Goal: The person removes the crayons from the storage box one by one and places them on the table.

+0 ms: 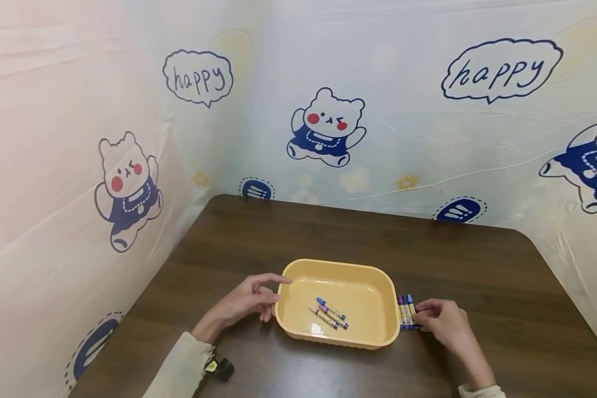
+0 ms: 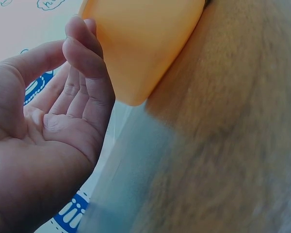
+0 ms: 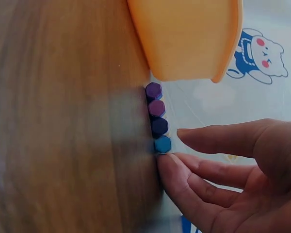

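A yellow plastic tray (image 1: 368, 315) with rounded corners stands on the table. Three crayons (image 1: 330, 314), with blue and pinkish tips, lie together on its floor. At the tray's left rim, my left hand (image 1: 246, 301) touches with index finger and thumb, the other fingers loosely bent. Just outside the right wall, several crayons (image 1: 404, 312) lie side by side in a row. Their purple, dark blue and light blue ends (image 3: 162, 144) face the right wrist view. My right hand (image 1: 445, 323) has a fingertip against the light blue crayon at the row's outer end; its thumb is slightly apart.
The dark brown wooden table (image 1: 258, 237) spreads around the tray, with rounded far corners. Behind and to the left hangs a pale curtain (image 1: 403, 138) printed with bears and "happy" bubbles. A black band (image 1: 223, 369) is on the left wrist.
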A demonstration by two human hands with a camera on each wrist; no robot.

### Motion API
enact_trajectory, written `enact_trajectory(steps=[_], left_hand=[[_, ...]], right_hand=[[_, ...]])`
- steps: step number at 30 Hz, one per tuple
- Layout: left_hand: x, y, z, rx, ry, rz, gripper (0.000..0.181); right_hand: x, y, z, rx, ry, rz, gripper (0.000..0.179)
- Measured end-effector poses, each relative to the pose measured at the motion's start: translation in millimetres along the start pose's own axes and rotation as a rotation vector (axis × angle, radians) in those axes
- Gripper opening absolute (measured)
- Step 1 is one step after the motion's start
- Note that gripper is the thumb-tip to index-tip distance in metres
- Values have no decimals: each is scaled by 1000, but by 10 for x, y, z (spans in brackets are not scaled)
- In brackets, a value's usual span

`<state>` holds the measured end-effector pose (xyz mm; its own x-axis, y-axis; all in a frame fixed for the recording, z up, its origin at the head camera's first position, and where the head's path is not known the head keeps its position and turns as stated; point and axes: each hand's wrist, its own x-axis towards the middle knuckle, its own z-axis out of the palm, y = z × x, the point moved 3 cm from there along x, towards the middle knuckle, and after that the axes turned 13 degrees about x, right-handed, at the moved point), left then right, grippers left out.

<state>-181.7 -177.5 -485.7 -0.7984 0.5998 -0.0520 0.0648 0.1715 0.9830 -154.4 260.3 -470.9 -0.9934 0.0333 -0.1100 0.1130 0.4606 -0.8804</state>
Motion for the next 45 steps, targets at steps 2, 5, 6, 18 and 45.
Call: enact_trajectory(steps=[2,5,6,18,45], left_hand=[[-1,-7,-5,0,0,-3,47],[-4,-14,-10,-3,3,-6,47],[-5,-16,-10,-4,4,-7,47],[-13,-24,4,-16,4,-2,47],[-16,-17,-40,18,28,1,46]], right_hand=[[6,-2,17,6,-8,5,19],[15,-8,30,-14,-12,6,18],[18,-12,31,-20,-14,3,18],[-11,-37,-12,-102,-5,-10,22],[-177,-657,-17,-131,67,-274,18]])
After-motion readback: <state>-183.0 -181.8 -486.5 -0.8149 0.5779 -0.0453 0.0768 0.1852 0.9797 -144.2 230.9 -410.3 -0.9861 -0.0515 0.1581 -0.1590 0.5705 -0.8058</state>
